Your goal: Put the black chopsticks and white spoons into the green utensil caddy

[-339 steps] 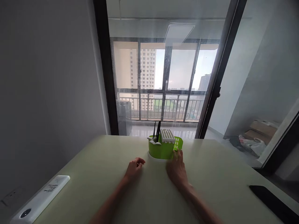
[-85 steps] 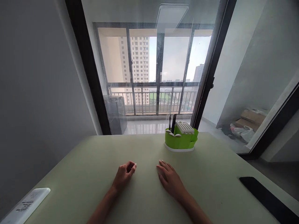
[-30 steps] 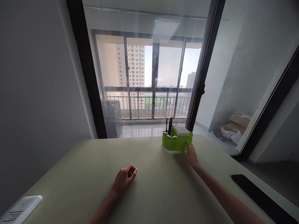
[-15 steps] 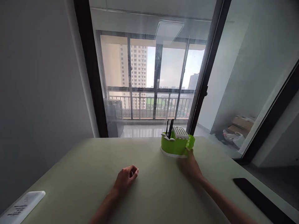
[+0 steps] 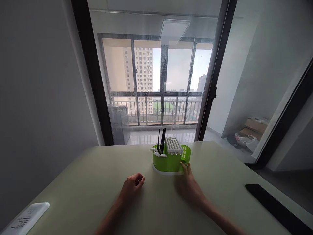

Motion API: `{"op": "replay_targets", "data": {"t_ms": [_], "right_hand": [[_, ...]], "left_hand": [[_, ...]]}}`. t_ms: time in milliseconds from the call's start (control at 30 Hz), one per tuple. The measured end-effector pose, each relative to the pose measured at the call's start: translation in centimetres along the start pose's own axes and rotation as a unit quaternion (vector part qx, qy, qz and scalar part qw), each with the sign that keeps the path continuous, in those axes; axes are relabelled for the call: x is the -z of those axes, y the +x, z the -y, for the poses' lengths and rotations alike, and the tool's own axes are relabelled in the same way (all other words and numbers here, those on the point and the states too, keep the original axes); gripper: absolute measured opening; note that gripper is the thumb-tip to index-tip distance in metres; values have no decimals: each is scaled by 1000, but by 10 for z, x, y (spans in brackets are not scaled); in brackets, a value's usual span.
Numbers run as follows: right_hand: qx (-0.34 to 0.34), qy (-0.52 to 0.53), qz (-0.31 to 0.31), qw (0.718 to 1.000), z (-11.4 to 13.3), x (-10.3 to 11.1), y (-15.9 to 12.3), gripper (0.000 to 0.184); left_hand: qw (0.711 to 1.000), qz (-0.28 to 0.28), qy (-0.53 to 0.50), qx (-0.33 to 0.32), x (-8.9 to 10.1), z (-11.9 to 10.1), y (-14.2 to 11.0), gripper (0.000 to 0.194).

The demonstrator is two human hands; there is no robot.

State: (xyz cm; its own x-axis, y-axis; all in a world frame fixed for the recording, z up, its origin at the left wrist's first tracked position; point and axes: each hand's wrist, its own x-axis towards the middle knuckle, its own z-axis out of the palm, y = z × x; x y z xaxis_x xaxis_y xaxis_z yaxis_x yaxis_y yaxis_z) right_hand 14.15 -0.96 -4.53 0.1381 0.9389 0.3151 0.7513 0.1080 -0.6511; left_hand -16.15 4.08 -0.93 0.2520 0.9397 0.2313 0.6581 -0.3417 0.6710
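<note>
A green cutlery holder (image 5: 166,163) with a white base stands upright on the table. Black chopsticks (image 5: 161,143) and several white spoons (image 5: 160,154) sit in its left part. A white slotted rack (image 5: 173,145) tops the middle, and a green perforated basket (image 5: 186,152) hangs at the right side. My right hand (image 5: 190,189) has its thumb and a finger closed on the holder's lower right end; its other fingers are blurred. On the table to the left, my left hand (image 5: 132,186) rests loosely curled, apart from the holder, with nothing visible in it.
The pale table (image 5: 97,173) reaches to a glass door. A white box-like object (image 5: 29,215) with dark print lies at the left edge, and a long black object (image 5: 271,205) at the right. Cardboard boxes (image 5: 254,127) and a plastic bag (image 5: 246,142) sit behind the glass.
My right hand has brought the cutlery holder left and nearer to me across the table. My left hand has stayed in place.
</note>
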Motion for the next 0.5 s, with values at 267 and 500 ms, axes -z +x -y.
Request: {"op": "replay_targets", "data": {"t_ms": [267, 500], "right_hand": [[16, 49, 68, 996, 14, -1, -37, 89], [38, 71, 37, 996, -3, 9, -78, 69]], "left_hand": [[999, 3, -54, 2, 2, 0, -1, 40], [993, -29, -106, 36, 4, 5, 3, 47]]}}
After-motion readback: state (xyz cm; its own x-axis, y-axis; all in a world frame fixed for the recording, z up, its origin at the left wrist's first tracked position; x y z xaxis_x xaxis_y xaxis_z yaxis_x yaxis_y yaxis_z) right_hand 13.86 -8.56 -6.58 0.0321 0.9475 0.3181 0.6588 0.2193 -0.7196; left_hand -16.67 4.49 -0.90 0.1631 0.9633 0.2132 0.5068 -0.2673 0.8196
